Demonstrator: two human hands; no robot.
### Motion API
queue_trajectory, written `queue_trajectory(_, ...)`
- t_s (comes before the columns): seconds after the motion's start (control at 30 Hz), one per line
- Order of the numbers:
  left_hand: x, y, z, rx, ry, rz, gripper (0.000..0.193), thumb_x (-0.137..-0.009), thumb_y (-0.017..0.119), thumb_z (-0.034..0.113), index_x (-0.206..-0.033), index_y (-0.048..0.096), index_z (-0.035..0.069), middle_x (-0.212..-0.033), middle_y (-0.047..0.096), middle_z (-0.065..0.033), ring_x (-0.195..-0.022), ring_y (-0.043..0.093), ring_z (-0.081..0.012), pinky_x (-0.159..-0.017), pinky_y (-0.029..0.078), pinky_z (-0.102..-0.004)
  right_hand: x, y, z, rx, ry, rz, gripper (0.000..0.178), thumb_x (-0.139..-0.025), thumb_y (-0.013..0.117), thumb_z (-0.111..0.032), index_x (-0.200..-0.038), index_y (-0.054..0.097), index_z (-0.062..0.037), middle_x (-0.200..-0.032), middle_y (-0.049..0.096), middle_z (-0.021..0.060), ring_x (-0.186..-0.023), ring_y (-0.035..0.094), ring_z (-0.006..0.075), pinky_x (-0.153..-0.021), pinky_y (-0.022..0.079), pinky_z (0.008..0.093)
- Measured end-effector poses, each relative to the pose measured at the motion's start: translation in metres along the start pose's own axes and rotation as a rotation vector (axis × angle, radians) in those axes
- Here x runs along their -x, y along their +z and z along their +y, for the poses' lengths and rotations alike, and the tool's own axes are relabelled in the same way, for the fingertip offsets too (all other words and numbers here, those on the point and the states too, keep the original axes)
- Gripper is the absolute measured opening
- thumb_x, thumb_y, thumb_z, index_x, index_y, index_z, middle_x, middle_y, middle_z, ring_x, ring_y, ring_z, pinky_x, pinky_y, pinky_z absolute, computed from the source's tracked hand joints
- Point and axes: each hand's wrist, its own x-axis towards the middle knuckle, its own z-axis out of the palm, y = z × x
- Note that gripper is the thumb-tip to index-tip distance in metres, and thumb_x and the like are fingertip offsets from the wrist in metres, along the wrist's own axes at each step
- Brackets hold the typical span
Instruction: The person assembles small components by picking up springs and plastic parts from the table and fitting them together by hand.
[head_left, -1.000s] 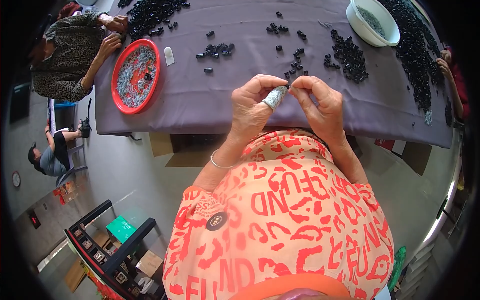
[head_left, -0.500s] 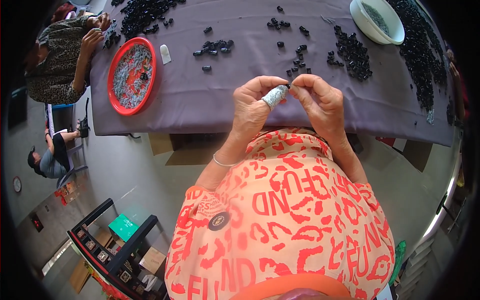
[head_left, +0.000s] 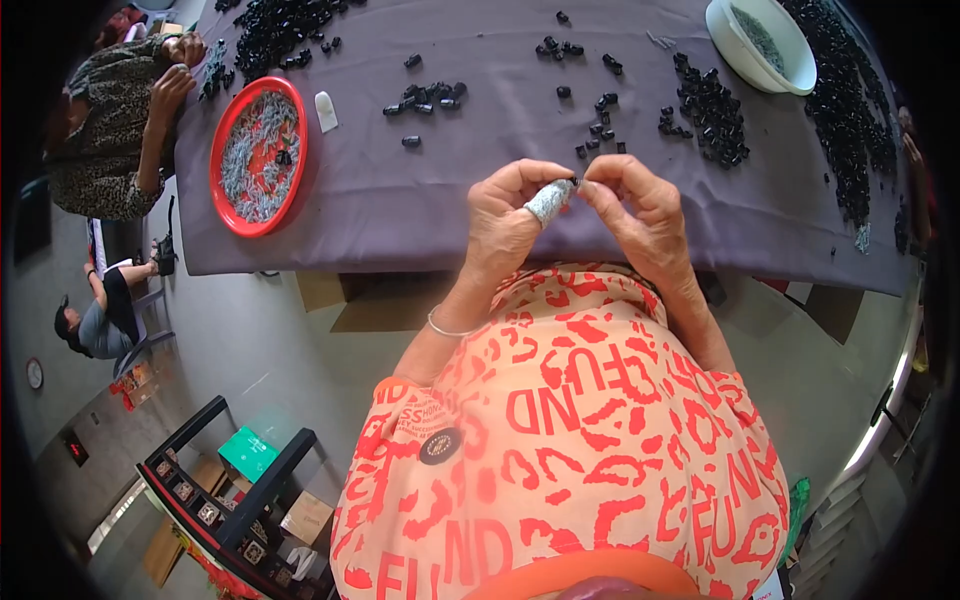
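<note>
Near the table's front edge, my left hand (head_left: 507, 222) pinches a small black plastic part (head_left: 574, 182), mostly hidden by the fingers. A pale speckled finger cover (head_left: 549, 202) wraps my left thumb. My right hand (head_left: 643, 212) is closed in a pinch right against the same part; whether its fingertips hold some further small piece cannot be made out. Beyond my hands lie loose black parts of the same look, a few (head_left: 603, 116) just ahead and a small group (head_left: 428, 97) to the left.
A red tray (head_left: 217, 182) of small grey pieces stands at left, beside a white finger cover (head_left: 326, 112). A white bowl (head_left: 803, 82) of similar pieces sits far right. Black parts are heaped at far left (head_left: 275, 35) and right (head_left: 845, 110). A co-worker (head_left: 115, 125) works at the left edge.
The view has shifted slightly, so the table things sit a little differently in it. My hands stay pinched together at the black part.
</note>
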Motion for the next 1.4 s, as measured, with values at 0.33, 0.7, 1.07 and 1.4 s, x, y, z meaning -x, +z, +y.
queue_trajectory(0.33,0.0,-0.003,-0.013,0.082,-0.043,-0.002,0.014,-0.082,0.063,-0.003,-0.096,0.062,-0.004,-0.088,0.065,-0.0074,-0.079,0.062,-0.0116,-0.072,0.05,-0.0218,-0.003,0.007,0.005,0.146,-0.101,0.046,0.006,-0.082,0.062,0.002,-0.087,0.059,0.0013,-0.072,0.062,0.0053,-0.064,0.058,0.0098,-0.058,0.045,0.0229)
queue_trajectory(0.7,-0.01,-0.021,-0.019,0.241,-0.03,0.027,0.018,-0.081,0.067,0.005,-0.096,0.062,-0.003,-0.086,0.065,-0.0091,-0.076,0.062,-0.0152,-0.067,0.052,-0.0286,-0.069,-0.013,0.026,0.624,-0.45,0.176,0.017,-0.077,0.065,-0.003,-0.093,0.062,-0.0055,-0.084,0.058,0.0056,-0.077,0.057,0.0181,-0.067,0.046,0.0296)
queue_trajectory(1.07,-0.008,-0.028,-0.011,0.251,0.003,0.058,0.017,-0.081,0.066,0.005,-0.096,0.062,-0.003,-0.085,0.065,-0.0084,-0.075,0.061,-0.0149,-0.065,0.052,-0.0285,-0.102,-0.001,0.044,0.917,-0.479,0.074,0.017,-0.073,0.065,-0.005,-0.089,0.06,-0.0076,-0.087,0.056,0.0047,-0.081,0.056,0.0199,-0.069,0.044,0.0343)
queue_trajectory(1.4,-0.009,-0.017,0.007,0.235,0.077,0.029,0.014,-0.083,0.063,0.0,-0.097,0.062,-0.004,-0.085,0.065,-0.0079,-0.074,0.062,-0.0124,-0.067,0.053,-0.0257,-0.054,-0.015,0.002,-0.327,0.21,-0.03,0.019,-0.084,0.06,0.001,-0.104,0.061,-0.0004,-0.09,0.061,0.0041,-0.078,0.063,0.0107,-0.067,0.051,0.0201)
